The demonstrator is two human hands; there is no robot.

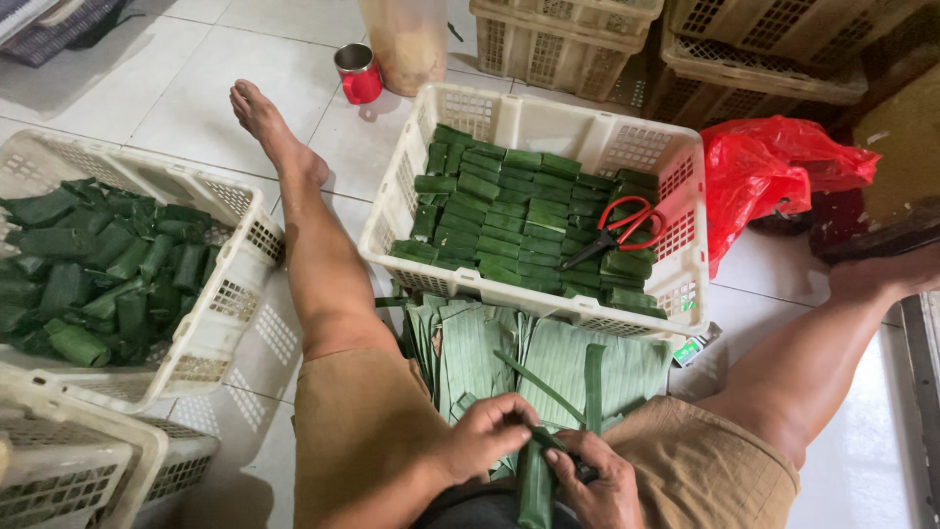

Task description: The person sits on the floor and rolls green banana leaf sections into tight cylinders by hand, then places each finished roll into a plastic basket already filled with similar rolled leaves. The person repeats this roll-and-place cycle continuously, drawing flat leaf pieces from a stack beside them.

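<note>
Landmark = big cream plastic crate (pixel 548 127) on the tiled floor, straight ahead of the seated person.

Hands, on the near side of the crate, over the lap:
- left hand (pixel 488 431): fingers together, clamped on the upper end of a narrow green leaf-wrapped parcel (pixel 535 485).
- right hand (pixel 597 480): curled shut around the same parcel lower down. May be pinching a thin leaf strip (pixel 540 387) that runs up from the grip toward the crate; can't tell for sure.
- parcel stands roughly upright between the thighs, touching both hands.

Doing it well (my read): keep the left clamp firm so the fold doesn't spring open, hold the strip taut, lay turns flat and side by side, avoid tearing the leaf along its ribs.

Containers:
- the crate: green wrapped parcels (pixel 499 220) packed in tidy rows, red-handled scissors (pixel 619 230) lying on top toward its right wall.
- flat pale-green leaf sheets (pixel 558 367) stacked on the floor just beside its near wall.
- left of it, second white crate (pixel 240 269): darker leaf rolls (pixel 93 279) heaped loosely.
- behind it: red metal mug (pixel 358 73), translucent plastic jar (pixel 404 39), stacked crates (pixel 558 34) whose contents I can't make out.
- right of it: red plastic bag (pixel 774 167), contents hidden.
</note>
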